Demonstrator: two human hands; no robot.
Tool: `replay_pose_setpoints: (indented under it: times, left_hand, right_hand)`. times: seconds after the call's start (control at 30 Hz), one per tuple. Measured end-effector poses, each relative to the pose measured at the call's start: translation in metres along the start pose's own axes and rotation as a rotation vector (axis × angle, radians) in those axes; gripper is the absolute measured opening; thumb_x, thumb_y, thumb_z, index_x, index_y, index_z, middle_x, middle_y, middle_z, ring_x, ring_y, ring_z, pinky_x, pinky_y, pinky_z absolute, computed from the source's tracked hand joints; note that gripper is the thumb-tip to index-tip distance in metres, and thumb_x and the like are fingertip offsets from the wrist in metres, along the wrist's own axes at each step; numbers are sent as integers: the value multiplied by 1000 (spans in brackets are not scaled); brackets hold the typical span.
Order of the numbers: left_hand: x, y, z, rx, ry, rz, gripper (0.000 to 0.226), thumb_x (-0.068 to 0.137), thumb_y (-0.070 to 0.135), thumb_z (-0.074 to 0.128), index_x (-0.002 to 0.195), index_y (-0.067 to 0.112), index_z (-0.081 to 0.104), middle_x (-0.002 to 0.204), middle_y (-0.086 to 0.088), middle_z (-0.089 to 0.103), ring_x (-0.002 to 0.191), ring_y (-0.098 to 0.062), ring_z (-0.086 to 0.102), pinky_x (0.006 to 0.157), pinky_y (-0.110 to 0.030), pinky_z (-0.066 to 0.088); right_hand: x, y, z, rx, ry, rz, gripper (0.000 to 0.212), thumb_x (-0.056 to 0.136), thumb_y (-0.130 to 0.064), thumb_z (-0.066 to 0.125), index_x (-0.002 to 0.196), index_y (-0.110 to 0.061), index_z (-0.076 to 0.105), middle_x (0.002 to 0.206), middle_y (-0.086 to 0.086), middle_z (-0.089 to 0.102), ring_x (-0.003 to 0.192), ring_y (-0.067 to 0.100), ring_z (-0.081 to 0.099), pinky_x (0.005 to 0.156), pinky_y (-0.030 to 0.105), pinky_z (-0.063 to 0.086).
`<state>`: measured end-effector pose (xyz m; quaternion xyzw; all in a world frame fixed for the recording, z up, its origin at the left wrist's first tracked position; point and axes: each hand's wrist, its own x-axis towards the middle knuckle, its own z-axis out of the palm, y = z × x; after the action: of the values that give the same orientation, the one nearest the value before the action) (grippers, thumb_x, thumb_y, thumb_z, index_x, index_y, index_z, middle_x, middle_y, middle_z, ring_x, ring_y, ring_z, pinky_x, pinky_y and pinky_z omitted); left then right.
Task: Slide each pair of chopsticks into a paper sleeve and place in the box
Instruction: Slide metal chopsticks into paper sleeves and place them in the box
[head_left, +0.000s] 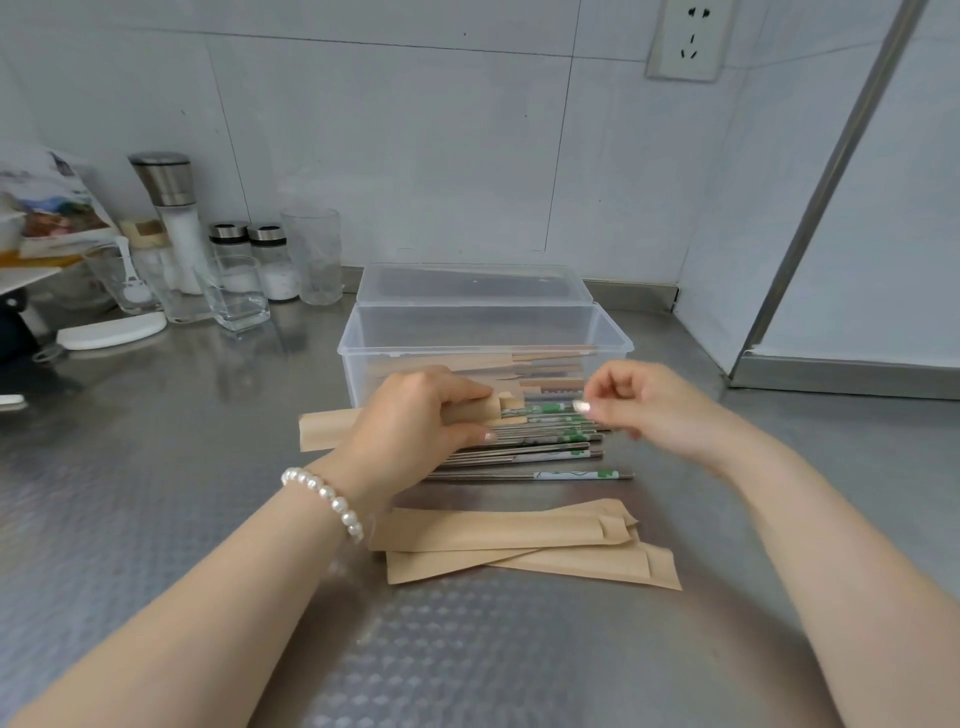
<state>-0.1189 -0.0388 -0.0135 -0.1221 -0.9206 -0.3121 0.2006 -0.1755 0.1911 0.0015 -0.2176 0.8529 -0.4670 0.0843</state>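
My left hand (415, 415) grips a brown paper sleeve (324, 430) lying across the counter in front of the clear plastic box (358, 348). A pair of chopsticks (545, 409) with green and white ends sticks partway out of the sleeve's open end. My right hand (639, 402) pinches the outer end of that pair. Several loose metal chopsticks (530, 457) lie just below the hands. Several empty sleeves (519, 540) lie nearer to me. Several filled sleeves (540, 364) lie inside the box.
The box lid (470, 283) stands open behind the box. At the back left stand a grinder (174, 208), two shakers (249, 254), glasses (311, 254) and a white lid (111, 330). A steel-edged wall panel (831, 374) rises on the right.
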Motion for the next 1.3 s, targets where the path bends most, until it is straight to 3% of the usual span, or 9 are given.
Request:
replay_pose_setpoints:
  times: [0.1,0.2,0.37,0.6,0.7,0.87,1.03,1.3]
  left_hand:
    - [1,-3,-3,7,23,-41,38,70,19,77,107,21,68,86,7,61,88,-15,59,83,-27,46]
    - [1,-3,-3,18,13,-47,38,71,19,77,107,21,67,89,4,63,88,-17,59,84,-31,47]
    - [2,-4,-1,42,-14,-58,40,71,20,76,110,20,66,92,7,61,91,-15,58,85,-26,44]
    - [2,-6,0,28,-23,-78,39,71,18,76,109,18,67,92,6,60,91,-15,57,83,-22,41]
    - [2,-6,-1,37,-20,-74,40,72,19,76,110,18,66,92,7,60,92,-14,57,82,-20,39]
    - [3,-7,-1,35,-18,-70,39,71,21,76,109,20,67,89,7,60,88,-14,57,78,-20,40]
    - [3,-7,-1,39,-11,-49,36,71,19,76,106,21,68,90,5,63,86,-15,58,78,-22,42]
    - [3,-7,2,48,-26,-50,41,70,22,77,109,19,66,102,2,66,92,-14,58,82,-17,38]
  right_hand:
    - [-5,7,-13,-176,-155,34,18,69,-5,79,69,-15,64,61,-5,54,55,3,46,56,13,38]
    - [-5,11,-9,-314,-215,102,22,62,-11,84,67,-19,64,56,-6,49,56,9,43,56,20,35]
    - [0,15,-5,-360,-227,126,20,70,-12,80,63,-22,64,56,-5,47,56,9,41,57,21,34]
    - [-1,12,-7,-389,-219,124,18,81,-15,70,67,-24,63,57,-13,51,52,-1,42,53,9,33]
    - [-3,10,-15,-332,-185,109,14,83,-12,67,71,-19,64,64,-8,61,58,5,47,58,16,38]
    - [-9,5,-31,165,103,21,12,86,0,58,80,-6,66,55,1,66,44,6,49,44,15,40]
    - [-2,8,-40,750,459,-36,26,95,-9,46,73,-3,59,45,-1,53,40,6,44,37,16,31]
    - [2,21,-46,805,636,-43,28,95,-18,49,71,-6,56,39,-3,44,35,8,31,38,17,21]
